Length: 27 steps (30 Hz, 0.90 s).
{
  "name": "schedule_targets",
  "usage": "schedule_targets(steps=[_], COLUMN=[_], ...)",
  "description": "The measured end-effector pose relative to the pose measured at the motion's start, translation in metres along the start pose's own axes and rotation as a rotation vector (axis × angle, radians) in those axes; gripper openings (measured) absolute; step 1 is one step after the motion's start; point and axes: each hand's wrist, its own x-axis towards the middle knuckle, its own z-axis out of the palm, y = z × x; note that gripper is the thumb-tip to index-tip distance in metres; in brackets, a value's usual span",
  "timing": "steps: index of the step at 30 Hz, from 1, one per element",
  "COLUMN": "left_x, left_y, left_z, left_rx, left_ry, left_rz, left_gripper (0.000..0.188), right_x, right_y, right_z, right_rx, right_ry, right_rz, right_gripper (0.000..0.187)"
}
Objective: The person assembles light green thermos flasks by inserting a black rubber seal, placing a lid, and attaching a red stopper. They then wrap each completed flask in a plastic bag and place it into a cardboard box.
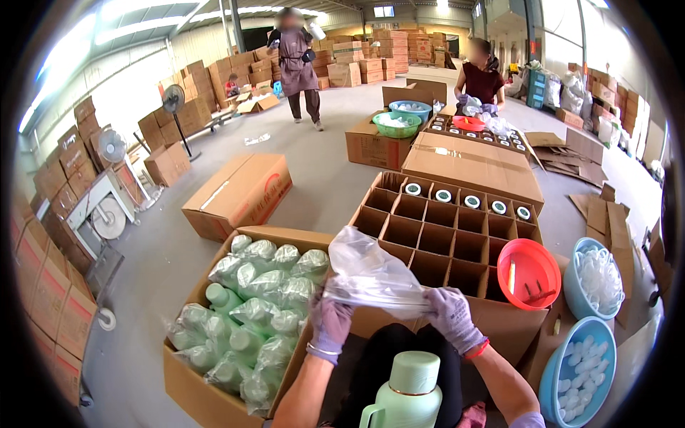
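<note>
A clear plastic bag is stretched between my two gloved hands. My left hand is closed on one end of its edge, and my right hand grips the other. Below the bag, a pale green vacuum flask with a handle stands upright at my lap, untouched by either hand. Beside my left hand is an open carton of pale green flasks, most wrapped in clear bags. In front of my right hand stands a divided carton; several white-topped items fill cells in its far row.
A red basin with small items rests on the divided carton's right corner. Blue basins hold white plastic loops and small white pieces. A closed carton lies ahead left. Two people are farther off, one at another divided carton.
</note>
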Motion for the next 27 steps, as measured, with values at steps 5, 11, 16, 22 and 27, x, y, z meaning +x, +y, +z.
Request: schedule_targets(steps=[5, 11, 16, 22, 27], left_x=[-0.057, -0.094, -0.167, -0.211, -0.231], left_y=[-0.004, 0.012, 0.015, 0.034, 0.071], left_z=[-0.011, -0.016, 0.001, 0.013, -0.031], left_rx=[1.591, 1.301, 1.289, 0.961, 1.249], left_ry=[-0.361, -0.441, -0.637, -0.364, -0.435], left_rz=[0.826, -0.231, -0.031, -0.273, -0.346], left_gripper=[0.028, 0.039, 0.045, 0.043, 0.041], right_x=[-0.029, -0.056, -0.144, -0.221, -0.312], right_y=[0.023, 0.004, -0.053, -0.127, -0.126], right_z=[0.033, -0.002, -0.025, -0.058, -0.054], right_rx=[0.89, 0.53, -0.041, 0.248, 0.276], right_ry=[-0.07, 0.079, 0.218, 0.013, -0.191], right_rz=[0.543, 0.5, 0.3, 0.22, -0.108], right_gripper=[0.012, 0.023, 0.031, 0.018, 0.03])
